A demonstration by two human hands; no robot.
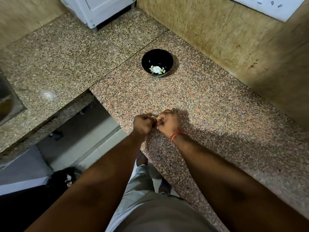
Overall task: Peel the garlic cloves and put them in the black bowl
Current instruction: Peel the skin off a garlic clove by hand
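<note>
I see my left hand (144, 123) and right hand (168, 122) curled close together above the granite counter (209, 106), both pinching a small garlic clove (156, 118) between their fingertips. The black bowl (157, 62) sits well beyond the hands, with peeled cloves (162, 70) inside.

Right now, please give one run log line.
left hand: holds small garlic clove | right hand: peeling it | round black bowl: peeled cloves inside
</note>
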